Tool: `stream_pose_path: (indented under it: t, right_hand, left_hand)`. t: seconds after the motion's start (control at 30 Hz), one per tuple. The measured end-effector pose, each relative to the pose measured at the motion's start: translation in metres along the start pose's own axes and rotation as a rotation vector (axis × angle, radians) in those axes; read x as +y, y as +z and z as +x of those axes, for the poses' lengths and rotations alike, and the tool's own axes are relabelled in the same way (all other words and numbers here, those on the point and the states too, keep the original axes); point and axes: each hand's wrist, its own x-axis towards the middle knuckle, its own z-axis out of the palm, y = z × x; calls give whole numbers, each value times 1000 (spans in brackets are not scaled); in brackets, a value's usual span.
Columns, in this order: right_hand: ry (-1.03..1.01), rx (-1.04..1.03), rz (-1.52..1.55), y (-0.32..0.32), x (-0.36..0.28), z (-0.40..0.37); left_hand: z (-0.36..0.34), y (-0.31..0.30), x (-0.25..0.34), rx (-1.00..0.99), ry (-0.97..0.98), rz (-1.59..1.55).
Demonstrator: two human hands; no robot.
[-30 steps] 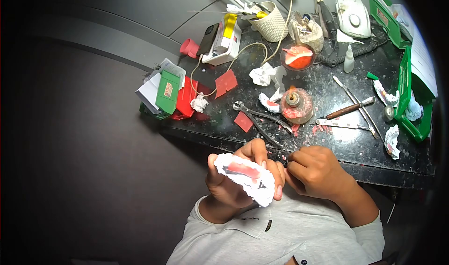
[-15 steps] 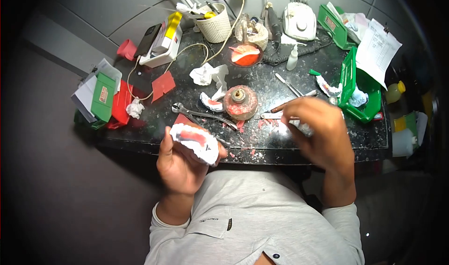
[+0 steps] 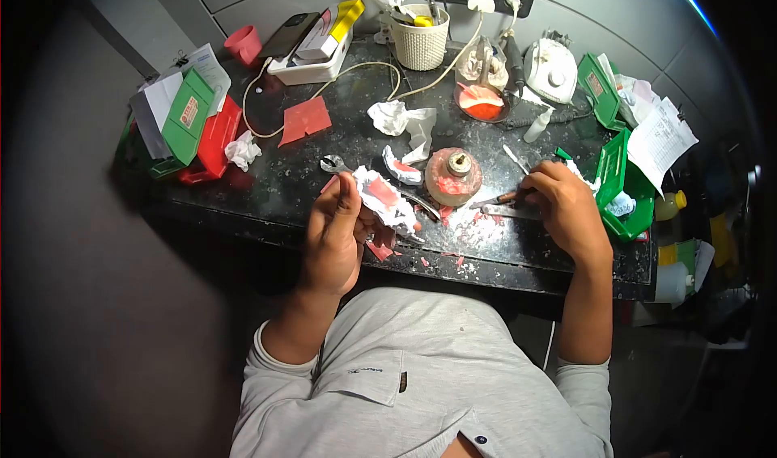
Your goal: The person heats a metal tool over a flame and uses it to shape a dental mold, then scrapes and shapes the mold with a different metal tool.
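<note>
My left hand [image 3: 333,235] grips a white plaster dental model [image 3: 398,214] with pink wax [image 3: 380,189] on it, tilted above the front of the bench. The thumb points up along its side. My right hand [image 3: 571,211] rests low on the bench with bent fingers closed at the end of a brown-handled wax knife [image 3: 505,198]; the fingertips are partly hidden. Between the hands stands a round spirit burner [image 3: 453,179] smeared with pink wax. A smaller plaster model piece [image 3: 402,167] lies left of it, beside metal pliers [image 3: 334,164] partly covered by the held model.
Wax scraps and plaster crumbs [image 3: 481,230] litter the front. A red wax sheet [image 3: 306,121] and crumpled tissue [image 3: 390,118] lie behind. Green boxes [image 3: 627,175] stand right, more boxes [image 3: 188,114] left. A dish of red wax [image 3: 483,108] and a dropper bottle [image 3: 537,125] stand behind.
My right hand has come down onto the bench at the wax knife. My left hand has turned and raised the dental model toward the burner. The camera view has shifted and tilted.
</note>
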Motion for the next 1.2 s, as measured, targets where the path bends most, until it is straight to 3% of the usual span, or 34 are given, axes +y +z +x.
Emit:
stream_pose_path:
  t: [0.1, 0.23, 0.3, 0.37, 0.43, 0.5, 0.93, 1.03, 1.2]
  right_hand:
    - [-87, 72, 42, -19, 7, 1]
    - [-91, 342, 198, -49, 5, 6]
    - [-50, 413, 389, -61, 7, 8]
    - [-117, 613, 740, -61, -2, 19]
    - [-175, 657, 789, -64, -9, 28]
    - [-98, 696, 903, -59, -16, 37]
    - [-89, 564, 989, -22, -2, 46]
    - [-63, 549, 966, -22, -3, 45]
    - [-183, 517, 1114, -28, -6, 39]
  left_hand:
    - [5, 2, 5, -4, -44, -71]
    - [14, 3, 9, -30, -113, -78]
    - [20, 4, 9, -30, -101, -39]
    - [27, 7, 8, 55, -103, -53]
    - [36, 6, 8, 33, -69, -54]
    - [44, 8, 8, 25, 1, -13]
    - [44, 4, -17, 69, 116, 80]
    - [44, -1, -17, 23, 117, 46]
    - [40, 5, -12, 138, 24, 21]
